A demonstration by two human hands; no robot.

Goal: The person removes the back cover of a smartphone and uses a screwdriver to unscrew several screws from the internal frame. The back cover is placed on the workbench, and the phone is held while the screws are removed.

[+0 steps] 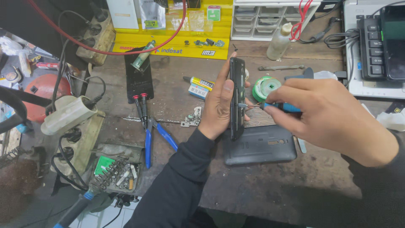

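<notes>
My left hand (219, 105) holds a black phone body (237, 90) upright on its edge above the wooden bench. My right hand (329, 114) grips a small blue-handled screwdriver (280, 107) whose thin metal tip touches the side of the phone near its middle. A dark grey phone back cover (259, 145) lies flat on the bench just below both hands. Both sleeves are black.
Blue-handled pliers (158, 135) and two red-tipped probes (140, 105) lie left. A black phone (139, 76), a glue tube (200, 82), a green solder spool (266, 86), a plastic bottle (279, 42), a power strip (80, 135), a soldering iron (90, 192) and a keyboard (371, 46) surround the bench.
</notes>
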